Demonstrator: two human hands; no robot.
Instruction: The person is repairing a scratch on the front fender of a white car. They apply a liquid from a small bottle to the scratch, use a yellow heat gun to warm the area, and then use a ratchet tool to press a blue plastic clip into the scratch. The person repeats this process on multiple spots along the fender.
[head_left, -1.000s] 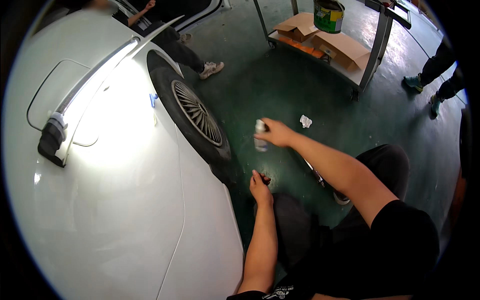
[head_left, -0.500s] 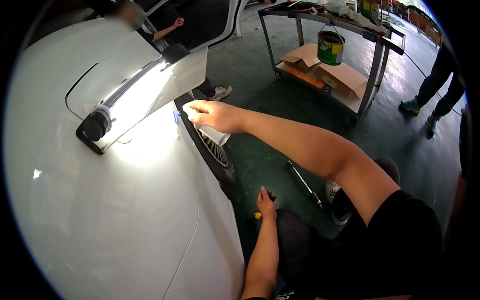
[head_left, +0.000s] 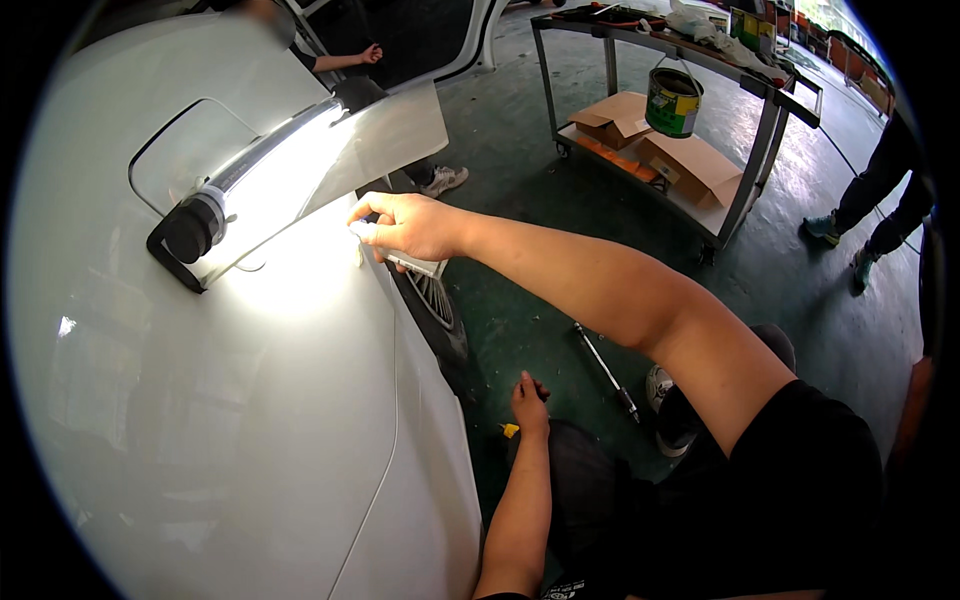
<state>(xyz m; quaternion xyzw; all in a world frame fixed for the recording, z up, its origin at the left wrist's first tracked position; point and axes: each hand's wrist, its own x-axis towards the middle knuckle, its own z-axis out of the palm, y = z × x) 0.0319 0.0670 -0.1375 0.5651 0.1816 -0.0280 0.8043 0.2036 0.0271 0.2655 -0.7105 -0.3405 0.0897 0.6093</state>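
My right hand (head_left: 408,228) reaches out over the white car's body panel (head_left: 290,400), closed around a small spray bottle (head_left: 425,266). Its pale body shows below my fingers, while my hand covers most of its head. Close to my fingertips, a small blue tab (head_left: 363,222) is mostly hidden, and a pale yellowish spot (head_left: 358,257) shows on the lit panel. Down beside the car, my left hand (head_left: 530,402) is curled around something dark and small that I cannot make out. A yellow object (head_left: 510,430) sits just below it.
A glowing bar lamp (head_left: 270,165) with a translucent board (head_left: 400,135) stands on the panel. The wheel (head_left: 435,300) lies beyond my right hand. A metal rod (head_left: 605,370) rests on the floor. Further off are a cart (head_left: 735,195) with a hanging can (head_left: 673,103) and two people.
My right hand has shifted slightly left with the spray bottle, now covering most of the blue tab. The view has moved slightly; my left hand keeps its curl.
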